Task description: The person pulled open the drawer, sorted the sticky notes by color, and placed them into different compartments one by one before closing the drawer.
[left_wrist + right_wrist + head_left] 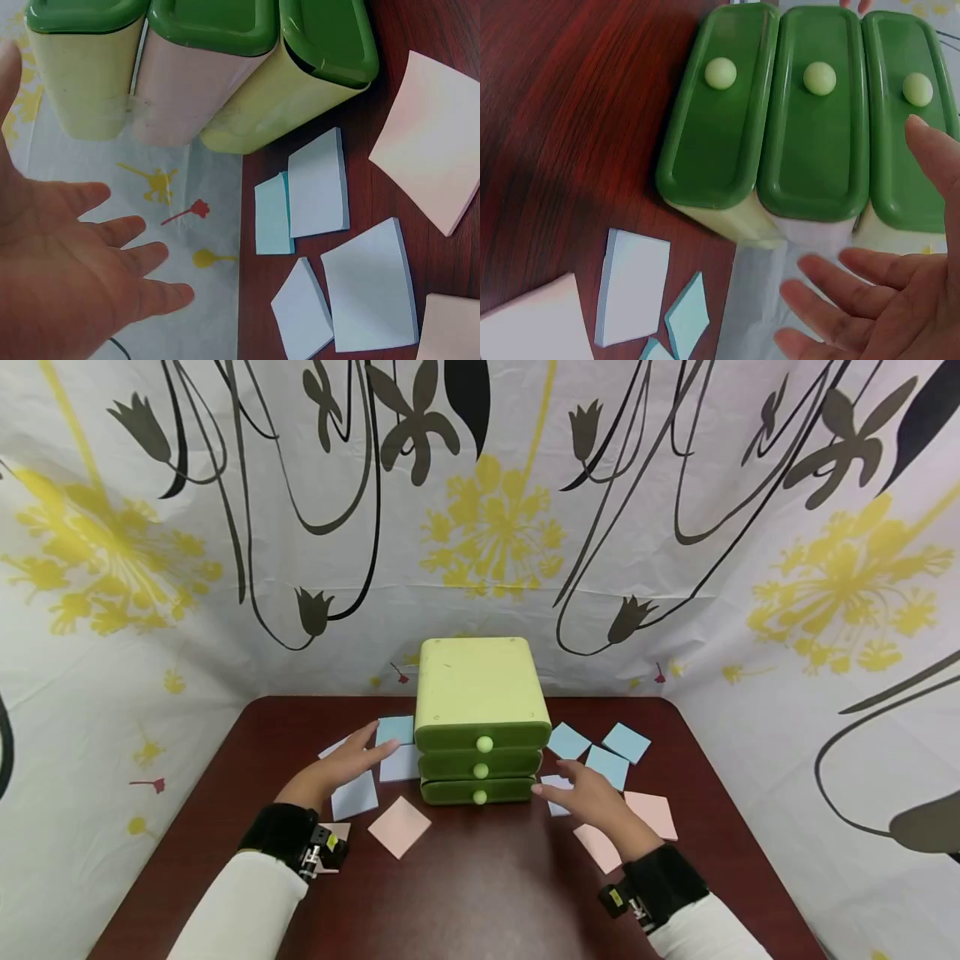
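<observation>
Small green drawer unit stands at the back middle of the dark red desk, against the flowered cloth backdrop. Three drawers stacked, each with a pale round knob; all three pushed in flush, so contents cannot be seen. Top is light yellow-green, fronts darker green. Left hand hovers just left of the unit, grip apart, fingers straight and spread, holding nothing; left wrist view shows the palm open beside the unit's side wall. Right hand sits just right of the lowest drawer, fingers likewise straight and parted, fingertips near the drawer's corner, contact not clear. Loose pads of sticky notes lie on the desk both sides: blue pads under and beyond the left hand, a pink pad in front of it, more blue pads and pink pads around the right hand.
</observation>
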A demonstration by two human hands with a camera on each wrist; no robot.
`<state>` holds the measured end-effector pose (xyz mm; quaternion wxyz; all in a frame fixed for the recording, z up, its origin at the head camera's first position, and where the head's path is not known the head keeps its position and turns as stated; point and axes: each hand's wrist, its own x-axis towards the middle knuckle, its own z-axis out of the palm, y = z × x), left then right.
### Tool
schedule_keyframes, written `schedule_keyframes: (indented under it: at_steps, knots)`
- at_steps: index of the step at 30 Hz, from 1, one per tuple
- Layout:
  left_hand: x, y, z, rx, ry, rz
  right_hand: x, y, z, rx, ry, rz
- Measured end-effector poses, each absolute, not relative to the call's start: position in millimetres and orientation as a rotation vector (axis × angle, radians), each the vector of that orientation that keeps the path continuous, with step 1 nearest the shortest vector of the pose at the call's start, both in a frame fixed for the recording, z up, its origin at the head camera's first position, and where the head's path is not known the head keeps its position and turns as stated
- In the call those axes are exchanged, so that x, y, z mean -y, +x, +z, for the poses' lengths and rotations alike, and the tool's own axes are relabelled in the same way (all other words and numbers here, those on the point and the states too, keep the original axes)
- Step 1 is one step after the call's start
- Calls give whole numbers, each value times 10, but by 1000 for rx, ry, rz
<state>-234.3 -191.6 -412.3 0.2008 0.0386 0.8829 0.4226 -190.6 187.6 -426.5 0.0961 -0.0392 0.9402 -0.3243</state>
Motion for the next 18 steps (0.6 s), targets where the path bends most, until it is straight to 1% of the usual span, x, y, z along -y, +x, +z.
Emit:
schedule_keyframes:
  at_steps: [6, 18]
  knots:
    - [1841, -2442, -4132, -2423, 12, 1338, -1746, -1932, -4308, -2731, -99, -1052]
    - [1661, -2682, -4076, -2475, -126, 1470, -1449, -1987, -4353, -2625, -152, -1257]
